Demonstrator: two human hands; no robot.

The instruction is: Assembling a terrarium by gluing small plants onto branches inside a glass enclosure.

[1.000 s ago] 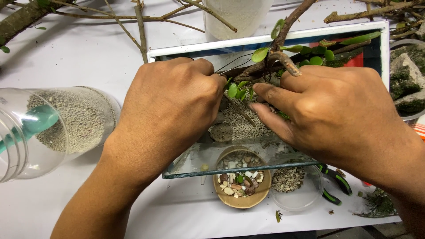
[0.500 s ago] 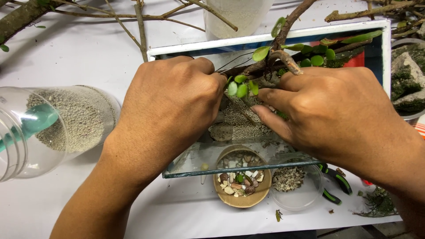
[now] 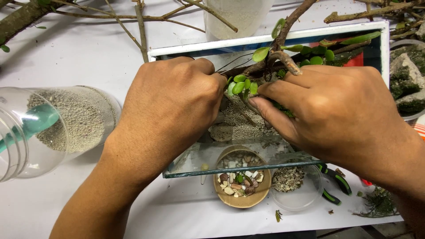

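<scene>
Both my hands reach into a rectangular glass tank (image 3: 230, 170) with pale gravel on its floor. My left hand (image 3: 172, 106) has its fingers curled inward beside a small sprig of round green leaves (image 3: 242, 85). My right hand (image 3: 327, 106) touches the same sprig from the other side, fingers extended along it. The sprig sits against a brown branch (image 3: 287, 26) that rises out of the tank. What either hand pinches is hidden by the fingers.
A clear plastic jar (image 3: 48, 128) of grey sand with a teal scoop lies at left. A wooden bowl of pebbles (image 3: 241, 179), a clear dish of grit (image 3: 294, 183) and green-handled pliers (image 3: 336, 181) sit in front. Bare branches lie behind; mossy stones (image 3: 405, 79) at right.
Both hands stayed at the sprig with only slight finger shifts; the leaves sit a touch lower between them.
</scene>
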